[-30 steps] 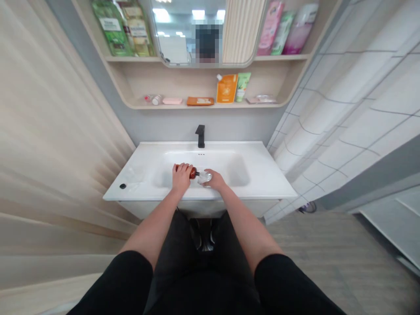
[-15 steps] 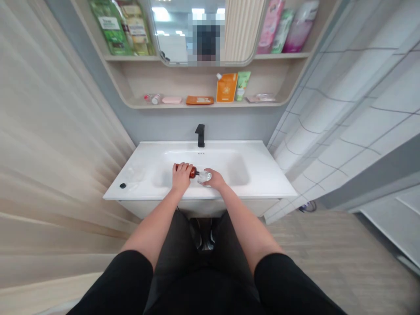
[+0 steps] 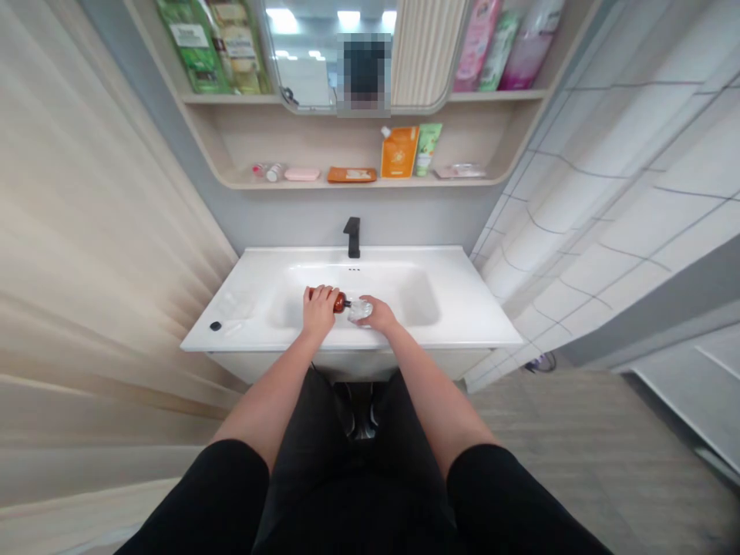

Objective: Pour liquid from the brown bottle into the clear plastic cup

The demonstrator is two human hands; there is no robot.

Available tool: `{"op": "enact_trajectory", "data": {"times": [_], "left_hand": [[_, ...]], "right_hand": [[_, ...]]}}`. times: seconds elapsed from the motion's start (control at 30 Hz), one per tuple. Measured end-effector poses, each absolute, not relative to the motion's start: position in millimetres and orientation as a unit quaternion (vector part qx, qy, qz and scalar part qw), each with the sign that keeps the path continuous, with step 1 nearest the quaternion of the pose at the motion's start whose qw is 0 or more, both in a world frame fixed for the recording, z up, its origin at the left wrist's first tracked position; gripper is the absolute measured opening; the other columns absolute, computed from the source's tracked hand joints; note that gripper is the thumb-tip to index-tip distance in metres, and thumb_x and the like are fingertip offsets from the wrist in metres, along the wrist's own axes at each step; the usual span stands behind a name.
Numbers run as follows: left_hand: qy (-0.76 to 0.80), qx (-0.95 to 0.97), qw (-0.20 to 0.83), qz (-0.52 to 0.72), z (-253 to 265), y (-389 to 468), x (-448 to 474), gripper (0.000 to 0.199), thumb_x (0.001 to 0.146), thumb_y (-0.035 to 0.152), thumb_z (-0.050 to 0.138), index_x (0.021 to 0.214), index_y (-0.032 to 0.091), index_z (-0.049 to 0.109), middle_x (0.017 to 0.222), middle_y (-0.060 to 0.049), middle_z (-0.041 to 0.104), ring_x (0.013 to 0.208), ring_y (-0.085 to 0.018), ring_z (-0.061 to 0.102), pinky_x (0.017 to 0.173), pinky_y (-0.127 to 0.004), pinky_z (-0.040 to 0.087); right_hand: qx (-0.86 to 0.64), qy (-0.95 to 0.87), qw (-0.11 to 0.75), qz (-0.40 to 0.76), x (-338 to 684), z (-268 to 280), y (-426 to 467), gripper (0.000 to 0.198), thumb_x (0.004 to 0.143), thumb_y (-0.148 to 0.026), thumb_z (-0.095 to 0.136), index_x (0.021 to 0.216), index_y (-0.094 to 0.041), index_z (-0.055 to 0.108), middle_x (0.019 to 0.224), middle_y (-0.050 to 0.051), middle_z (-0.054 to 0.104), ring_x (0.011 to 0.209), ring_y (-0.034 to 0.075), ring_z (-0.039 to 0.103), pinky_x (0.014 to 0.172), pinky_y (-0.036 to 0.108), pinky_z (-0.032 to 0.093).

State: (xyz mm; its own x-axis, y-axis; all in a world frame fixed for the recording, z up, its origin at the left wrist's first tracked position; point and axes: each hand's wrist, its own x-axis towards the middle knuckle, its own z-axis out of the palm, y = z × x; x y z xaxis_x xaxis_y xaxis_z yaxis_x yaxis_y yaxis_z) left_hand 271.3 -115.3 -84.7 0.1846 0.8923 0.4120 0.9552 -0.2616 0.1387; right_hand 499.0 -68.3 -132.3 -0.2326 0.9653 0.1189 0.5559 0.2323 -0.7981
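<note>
Over the white sink basin point(image 3: 419, 297), my left hand point(image 3: 320, 310) is closed around an amber-brown bottle point(image 3: 340, 302). The bottle lies tipped on its side, with its dark neck pointing right. That neck meets the mouth of a small clear container point(image 3: 359, 310), perhaps a glass or cup. My right hand point(image 3: 380, 314) grips the clear container from its right side. Whether liquid passes between the two cannot be made out. A black faucet point(image 3: 353, 237) stands behind both hands.
A small black cap point(image 3: 216, 326) lies on the counter's left end, near something clear and hard to make out. Above the sink, a shelf point(image 3: 231, 185) holds an orange pouch point(image 3: 398, 153), a green tube point(image 3: 428, 150) and a pink bar point(image 3: 301, 174). A curtain point(image 3: 116, 231) hangs at the left.
Both hands keep the same hold, bottle neck at the clear container. Only a slight shift of the camera view shows.
</note>
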Motion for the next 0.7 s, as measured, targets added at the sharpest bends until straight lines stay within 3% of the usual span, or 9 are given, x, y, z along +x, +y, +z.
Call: {"op": "enact_trajectory", "data": {"times": [0.23,0.4,0.5,0.7], "left_hand": [[-0.628,-0.747,0.054,-0.211,-88,-112,273,0.054,0.097,0.015,0.057,0.15,0.023,0.062,0.152,-0.017,0.068,0.145,-0.035,0.058,0.129,-0.056,0.033],[-0.673,-0.708,-0.003,-0.215,-89,-109,275,0.057,0.094,0.038,0.074,0.147,0.021,0.059,0.137,-0.018,0.074,0.125,-0.036,0.071,0.103,-0.044,0.056],[-0.696,-0.681,-0.023,-0.227,-89,-109,276,0.062,0.09,0.046,0.081,0.142,0.021,0.059,0.13,-0.016,0.076,0.117,-0.035,0.075,0.093,-0.04,0.058],[-0.7,-0.67,-0.045,-0.245,-88,-109,274,0.062,0.087,0.051,0.085,0.135,0.021,0.06,0.125,-0.015,0.078,0.112,-0.035,0.078,0.091,-0.039,0.059]], "right_hand": [[-0.525,-0.705,0.34,0.333,500,-133,-68,0.081,0.059,-0.03,0.101,0.135,-0.028,0.072,0.129,0.003,0.079,0.124,0.032,0.074,0.116,0.046,0.055],[-0.517,-0.686,0.37,0.353,502,-135,-66,0.08,0.061,-0.034,0.098,0.135,-0.028,0.067,0.122,0.002,0.078,0.112,0.029,0.073,0.109,0.045,0.057],[-0.514,-0.661,0.407,0.365,500,-134,-66,0.079,0.062,-0.037,0.095,0.133,-0.027,0.063,0.119,0.002,0.075,0.108,0.027,0.072,0.103,0.043,0.059],[-0.516,-0.569,0.48,0.423,501,-122,-73,0.08,0.058,-0.045,0.093,0.124,-0.027,0.052,0.108,0.001,0.068,0.092,0.023,0.067,0.075,0.034,0.061]]}}
